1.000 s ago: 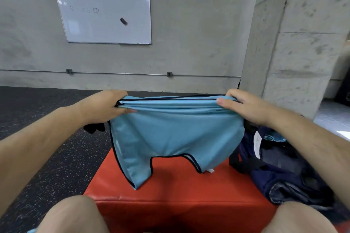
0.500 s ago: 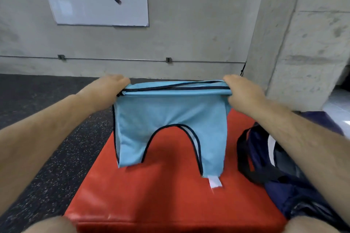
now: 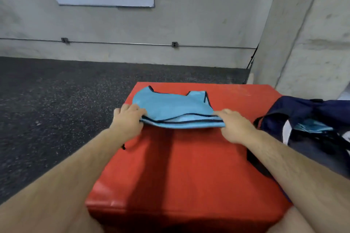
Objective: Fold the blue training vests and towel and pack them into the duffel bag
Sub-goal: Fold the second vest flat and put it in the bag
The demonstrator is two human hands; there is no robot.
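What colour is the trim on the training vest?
Black or very dark navy, edging the light blue training vest. Head view, clearest along the near hem.

A light-blue fabric training vest with dark trim [image 3: 170,107] lies folded double on the red padded surface [image 3: 189,166]. Just right, a navy duffel bag [image 3: 303,111] slumps open, blue cloth [image 3: 312,127] inside.

Blue vest [image 3: 170,107]: formerly held hanging in the air, straps downward. It now lies on the red pad [image 3: 180,166], straps toward the far edge, nearer the far-left corner. Left hand [image 3: 128,121], right hand [image 3: 234,126]: lowered to the pad, gripping the vest's near folded edge.
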